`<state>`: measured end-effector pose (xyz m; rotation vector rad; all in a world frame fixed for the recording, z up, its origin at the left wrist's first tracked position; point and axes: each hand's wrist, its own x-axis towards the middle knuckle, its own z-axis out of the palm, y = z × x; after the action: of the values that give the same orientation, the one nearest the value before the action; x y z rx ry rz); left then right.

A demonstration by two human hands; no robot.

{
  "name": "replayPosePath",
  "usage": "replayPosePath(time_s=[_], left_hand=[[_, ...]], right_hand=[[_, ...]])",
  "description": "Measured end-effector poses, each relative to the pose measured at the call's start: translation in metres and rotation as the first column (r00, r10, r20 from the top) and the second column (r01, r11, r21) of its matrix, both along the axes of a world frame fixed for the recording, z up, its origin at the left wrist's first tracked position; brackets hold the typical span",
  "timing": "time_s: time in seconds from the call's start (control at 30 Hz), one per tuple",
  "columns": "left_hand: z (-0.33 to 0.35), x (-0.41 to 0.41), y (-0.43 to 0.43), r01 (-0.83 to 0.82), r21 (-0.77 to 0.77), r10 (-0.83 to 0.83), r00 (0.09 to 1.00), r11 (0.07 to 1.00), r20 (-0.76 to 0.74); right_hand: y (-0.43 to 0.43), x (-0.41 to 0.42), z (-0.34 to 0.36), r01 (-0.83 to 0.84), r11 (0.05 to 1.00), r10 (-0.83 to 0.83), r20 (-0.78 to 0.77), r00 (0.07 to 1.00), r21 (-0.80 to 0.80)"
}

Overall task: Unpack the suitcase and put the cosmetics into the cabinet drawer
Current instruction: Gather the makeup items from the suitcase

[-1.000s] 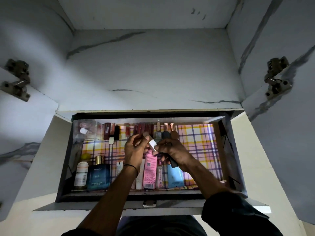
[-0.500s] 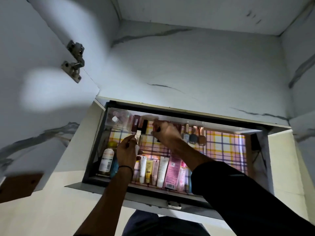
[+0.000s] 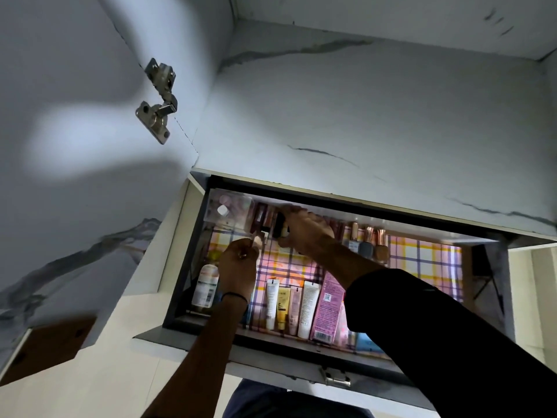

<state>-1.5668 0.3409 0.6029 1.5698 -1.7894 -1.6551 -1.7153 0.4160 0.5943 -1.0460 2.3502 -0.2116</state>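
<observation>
One bright metal hinge [image 3: 158, 101] is screwed to the grey-veined, marble-look cabinet panel [image 3: 75, 86] at far left. Below and right of it the drawer [image 3: 180, 285] stands pulled out. Its walls are dark and its floor is lined with glossy plaid paper [image 3: 422, 260] in pink, yellow and purple. A clear, boxy plastic case [image 3: 229, 211] sits in its back left corner, and a rounded bottle [image 3: 206, 286] with a pale label is near the front left. The left hand [image 3: 239, 267], with a thin black band [image 3: 235, 295] at the wrist, pinches a small pale piece [image 3: 259, 239], possibly a cap, though blur hides its shape. The right hand [image 3: 304, 232] reaches the back row, fingers curled round a dark lipstick tube [image 3: 281, 226]. Smooth squeeze tubes [image 3: 307, 309] and a flat pink carton [image 3: 328, 306] are ranged along the front. Copper-capped nail polish bottles [image 3: 366, 244] stand at the back right.
</observation>
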Motion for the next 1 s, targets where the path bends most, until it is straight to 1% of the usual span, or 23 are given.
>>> replayPosePath(time_s=[0.1,0.17,0.27,0.33,0.4,0.47,0.63,0.67,0.8,0.9,1.0], left_hand=[[-0.001,-0.007,0.002,0.100,-0.149,-0.093,0.994,0.984,0.051],[0.003,-0.017,0.005,0.180,-0.235,-0.162,0.982,0.955,0.093],[0.006,-0.034,0.010,0.303,-0.397,-0.270,0.953,0.867,0.137],[-0.001,-0.045,0.009,0.407,-0.453,-0.349,0.913,0.793,0.210],[-0.009,-0.053,0.009,0.507,-0.454,-0.407,0.861,0.733,0.305],[-0.014,-0.058,0.009,0.560,-0.459,-0.433,0.827,0.690,0.358],[-0.019,-0.060,0.008,0.630,-0.430,-0.420,0.764,0.647,0.489],[-0.019,-0.059,0.007,0.633,-0.425,-0.418,0.760,0.647,0.498],[-0.023,-0.053,0.004,0.617,-0.399,-0.446,0.777,0.678,0.444],[-0.023,-0.045,0.005,0.661,-0.372,-0.518,0.746,0.652,0.418],[-0.022,-0.040,0.006,0.681,-0.392,-0.531,0.730,0.619,0.429]], right_hand=[[0.006,-0.002,0.001,-0.013,0.996,0.018,-0.051,0.999,0.087],[0.013,-0.006,0.001,-0.005,0.993,0.012,-0.055,0.998,0.122],[0.026,-0.010,0.000,-0.010,0.989,0.024,-0.092,0.995,0.147],[0.032,-0.011,-0.003,-0.008,0.989,0.023,-0.095,0.995,0.149],[0.036,-0.012,-0.006,0.013,0.991,-0.002,-0.079,0.997,0.136],[0.039,-0.012,-0.009,0.027,0.993,-0.020,-0.064,0.998,0.118],[0.043,-0.012,-0.012,0.027,0.995,-0.020,-0.069,0.997,0.100],[0.043,-0.012,-0.011,0.021,0.995,-0.013,-0.075,0.997,0.098],[0.042,-0.012,-0.010,0.018,0.997,-0.013,-0.063,0.998,0.080],[0.042,-0.010,-0.010,0.004,0.998,0.001,-0.076,0.997,0.062],[0.043,-0.009,-0.009,-0.015,0.999,0.018,-0.083,0.996,0.044]])
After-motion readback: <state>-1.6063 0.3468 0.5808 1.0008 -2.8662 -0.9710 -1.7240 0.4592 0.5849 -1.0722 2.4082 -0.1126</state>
